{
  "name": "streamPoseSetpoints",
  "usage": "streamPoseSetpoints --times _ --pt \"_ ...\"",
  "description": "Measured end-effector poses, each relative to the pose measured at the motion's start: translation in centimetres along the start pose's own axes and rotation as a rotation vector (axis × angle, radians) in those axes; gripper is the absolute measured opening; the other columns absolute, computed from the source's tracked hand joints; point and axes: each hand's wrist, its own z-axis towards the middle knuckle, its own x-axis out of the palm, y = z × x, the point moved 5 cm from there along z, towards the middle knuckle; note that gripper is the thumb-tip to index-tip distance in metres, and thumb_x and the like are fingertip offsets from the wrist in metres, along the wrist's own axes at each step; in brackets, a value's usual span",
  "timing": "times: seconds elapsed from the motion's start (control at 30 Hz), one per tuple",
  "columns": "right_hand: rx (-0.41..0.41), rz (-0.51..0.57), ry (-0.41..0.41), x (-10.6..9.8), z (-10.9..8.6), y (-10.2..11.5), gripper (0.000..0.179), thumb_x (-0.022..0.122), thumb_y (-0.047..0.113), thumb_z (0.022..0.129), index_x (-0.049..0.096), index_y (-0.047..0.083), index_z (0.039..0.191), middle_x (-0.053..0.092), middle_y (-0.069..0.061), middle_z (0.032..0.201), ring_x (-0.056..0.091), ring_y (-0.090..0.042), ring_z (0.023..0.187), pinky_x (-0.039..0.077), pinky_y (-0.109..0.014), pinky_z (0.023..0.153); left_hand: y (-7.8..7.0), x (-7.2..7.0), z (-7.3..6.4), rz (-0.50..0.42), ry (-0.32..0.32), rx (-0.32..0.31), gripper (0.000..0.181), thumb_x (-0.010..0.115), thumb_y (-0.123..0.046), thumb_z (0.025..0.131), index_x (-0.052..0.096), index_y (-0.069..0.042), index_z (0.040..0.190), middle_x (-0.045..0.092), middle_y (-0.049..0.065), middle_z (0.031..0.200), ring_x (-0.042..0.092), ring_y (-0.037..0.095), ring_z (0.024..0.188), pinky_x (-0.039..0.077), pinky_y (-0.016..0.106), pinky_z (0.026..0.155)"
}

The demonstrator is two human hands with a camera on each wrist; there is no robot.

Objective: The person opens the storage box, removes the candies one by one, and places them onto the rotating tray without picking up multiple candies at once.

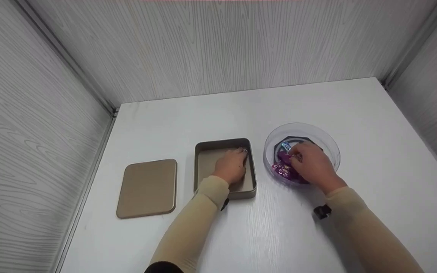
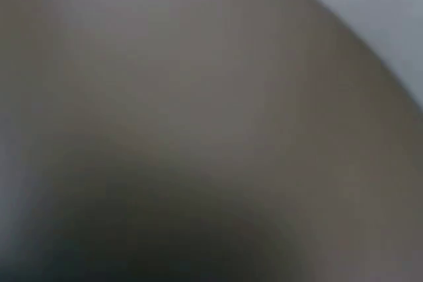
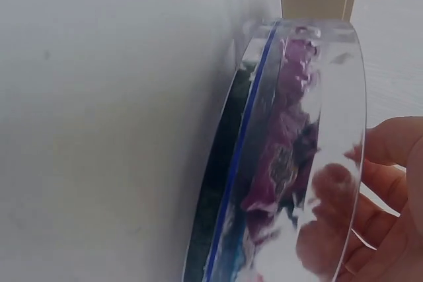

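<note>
My left hand (image 1: 231, 166) reaches down into an open gold tin (image 1: 252, 167), near its right wall. A small silvery bit of wrapper (image 1: 245, 151) shows at its fingertips; the rest of what it holds is hidden. Over on the right, my right hand (image 1: 313, 163) reaches over the rim of a clear round plastic tub (image 1: 334, 142). Its thumb and fingers are drawn together on a purple wrapped candy (image 1: 286, 157). In the right wrist view, those fingers (image 3: 330, 193) show through the tub wall beside purple candies (image 3: 281, 153).
A flat gold lid (image 1: 148, 189) lies left of the tin on the white table (image 1: 188, 121). More shiny purple candies (image 1: 281, 170) and a blue wrapper (image 1: 286, 146) are in the tub. Pale wood-grain panels (image 1: 218, 49) close in the back and both sides. Blur fills the left wrist view.
</note>
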Motion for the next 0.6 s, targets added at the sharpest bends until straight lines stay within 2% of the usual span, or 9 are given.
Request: streamPoseSetpoints --times 0.1,0.23,0.37,0.47,0.6 --pt "-0.008 0.007 0.005 0.0 -0.1 0.2 0.017 0.064 0.019 0.096 0.07 0.008 0.107 0.065 -0.011 0.109 0.059 -0.03 0.106 0.046 -0.052 0.094 -0.1 -0.1 -0.1 0.021 -0.037 0.008 0.037 0.054 -0.016 0.103 0.06 -0.013 0.14 0.057 0.006 0.138 0.053 0.026 0.126 0.049 0.044 0.098" --pt "-0.02 0.011 -0.002 0.0 -0.1 0.5 0.016 0.064 0.019 0.096 0.07 0.008 0.107 0.065 -0.011 0.109 0.058 -0.03 0.106 0.046 -0.052 0.095 0.0 -0.2 -0.6 0.009 -0.076 0.022 0.019 0.055 -0.014 0.104 0.069 -0.009 0.116 0.063 0.006 0.11 0.062 0.022 0.101 0.054 0.039 0.084" --pt "-0.025 0.018 0.001 -0.1 -0.1 0.9 0.016 0.064 0.02 0.096 0.071 0.009 0.106 0.066 -0.011 0.108 0.058 -0.03 0.108 0.044 -0.052 0.097 0.1 -0.5 -1.1 -0.003 -0.052 0.021 0.008 0.059 -0.009 0.1 0.067 -0.009 0.098 0.064 0.005 0.094 0.062 0.02 0.085 0.054 0.039 0.077" --pt "-0.04 0.029 -0.004 -0.2 -0.1 1.5 0.015 0.065 0.02 0.096 0.072 0.01 0.105 0.068 -0.009 0.106 0.059 -0.03 0.107 0.044 -0.051 0.098 0.2 -0.7 -1.4 -0.003 -0.021 0.016 0.009 0.06 -0.007 0.097 0.067 -0.01 0.091 0.064 0.003 0.088 0.059 0.018 0.078 0.054 0.039 0.072" --pt "-0.058 0.045 -0.015 -0.2 -0.2 2.4 0.017 0.065 0.019 0.095 0.074 0.01 0.105 0.069 -0.007 0.105 0.06 -0.028 0.104 0.046 -0.05 0.095 0.4 -1.0 -1.8 -0.027 0.009 0.004 0.013 0.059 -0.01 0.098 0.066 -0.011 0.086 0.06 0.0 0.082 0.054 0.015 0.072 0.052 0.036 0.067"
